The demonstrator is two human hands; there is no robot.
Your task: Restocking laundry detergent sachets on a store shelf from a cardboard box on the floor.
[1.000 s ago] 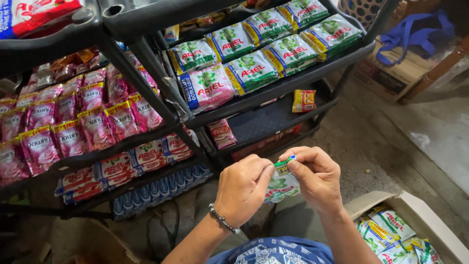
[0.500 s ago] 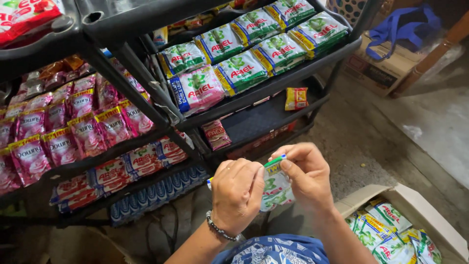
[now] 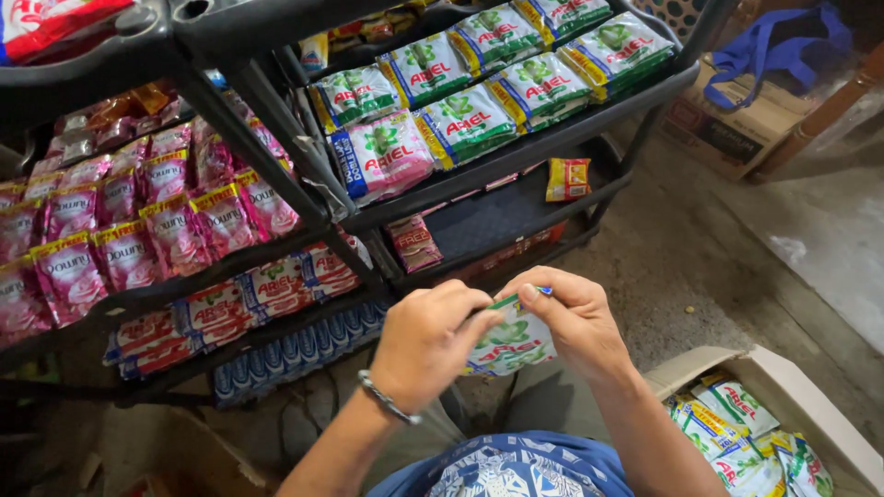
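Lowered slightly, both hands [image 3: 502,331] stay pinched on the green-and-white detergent sachet [image 3: 509,343], its top edge between fingertips.

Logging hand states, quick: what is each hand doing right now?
Left hand: closed, pinching the green sachet.
Right hand: closed, pinching the same sachet's top edge.

Sachet [image 3: 505,345] mostly hidden behind hands; cardboard box [image 3: 737,364] cut by bottom-right edge; lower shelf contents unclear.
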